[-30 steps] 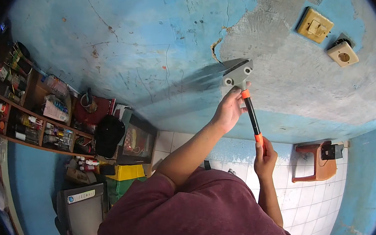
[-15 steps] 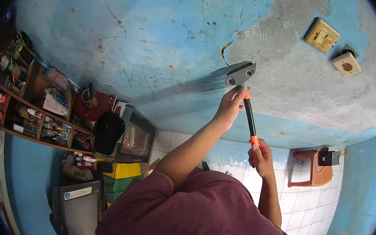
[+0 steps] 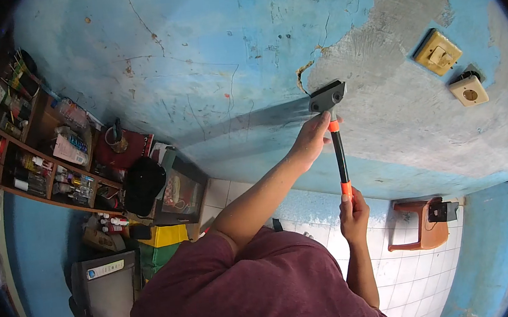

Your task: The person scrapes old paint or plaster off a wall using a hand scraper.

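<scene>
A long-handled scraper [image 3: 340, 156] with a black shaft, orange bands and a wide dark grey head is in both my hands. Up by the neck, just below the head, my left hand [image 3: 311, 139] grips it with the thumb laid along the top. My right hand [image 3: 354, 213] is wrapped round the lower end, beside the orange band. The scraper's head lies at the blue wall [image 3: 193, 36], by the edge of a bare grey patch [image 3: 373, 61]. Close to its tip runs a brown-edged crack [image 3: 303, 75] in the paint.
A yellowed light switch [image 3: 438, 53] and a socket [image 3: 469, 90] are on the wall to the right. A brown plastic stool [image 3: 423, 237] is on the white tiled floor. Shelves [image 3: 53, 171] crowded with bottles and an old television [image 3: 106, 301] stand to the left.
The scraper's head has turned slightly and shows more of its dark face. Both hands keep their hold; the view has shifted a little.
</scene>
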`<state>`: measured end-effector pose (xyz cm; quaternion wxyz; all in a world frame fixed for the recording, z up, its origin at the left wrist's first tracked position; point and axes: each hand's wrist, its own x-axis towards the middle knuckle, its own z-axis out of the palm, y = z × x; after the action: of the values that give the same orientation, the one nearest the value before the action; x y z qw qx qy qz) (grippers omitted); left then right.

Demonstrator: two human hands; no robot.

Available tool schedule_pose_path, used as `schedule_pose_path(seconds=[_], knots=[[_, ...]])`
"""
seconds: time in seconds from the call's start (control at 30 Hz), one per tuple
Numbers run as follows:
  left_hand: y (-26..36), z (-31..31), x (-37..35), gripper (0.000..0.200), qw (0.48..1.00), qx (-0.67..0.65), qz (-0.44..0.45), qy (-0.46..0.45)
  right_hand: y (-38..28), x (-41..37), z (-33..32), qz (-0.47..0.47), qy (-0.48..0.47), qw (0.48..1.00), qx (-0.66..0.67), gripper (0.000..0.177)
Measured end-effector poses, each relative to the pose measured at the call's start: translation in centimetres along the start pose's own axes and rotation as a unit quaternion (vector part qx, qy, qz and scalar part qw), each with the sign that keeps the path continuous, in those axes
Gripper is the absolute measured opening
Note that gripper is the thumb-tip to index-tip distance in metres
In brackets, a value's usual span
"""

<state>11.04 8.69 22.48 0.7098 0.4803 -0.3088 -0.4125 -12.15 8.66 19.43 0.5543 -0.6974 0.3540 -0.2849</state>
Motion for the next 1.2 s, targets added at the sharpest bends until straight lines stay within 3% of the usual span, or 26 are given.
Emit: schedule_pose_path(seconds=[0.7, 0.9, 1.0, 1.2], knots=[[-1.3, 0.4, 0.3, 0.054, 0.999, -0.035, -0.024, 0.028, 0.2, 0.3, 0.1, -0.003, 0.03, 0.998, -0.048, 0.037], [-1.1, 0.4, 0.3, 0.056, 0.999, 0.034, -0.025, 0.012, 1.0, 0.2, -0.5, 0.022, 0.028, 0.998, -0.048, 0.036], [-0.5, 0.7, 0.2, 0.054, 0.999, -0.01, 0.001, 0.05, -0.1, 0.4, 0.3, -0.016, 0.031, 0.999, -0.036, 0.035], [-0.2, 0.7, 0.2, 0.055, 0.999, 0.029, -0.022, 0.031, 0.9, 0.7, -0.5, -0.03, 0.042, 0.998, -0.045, 0.035]])
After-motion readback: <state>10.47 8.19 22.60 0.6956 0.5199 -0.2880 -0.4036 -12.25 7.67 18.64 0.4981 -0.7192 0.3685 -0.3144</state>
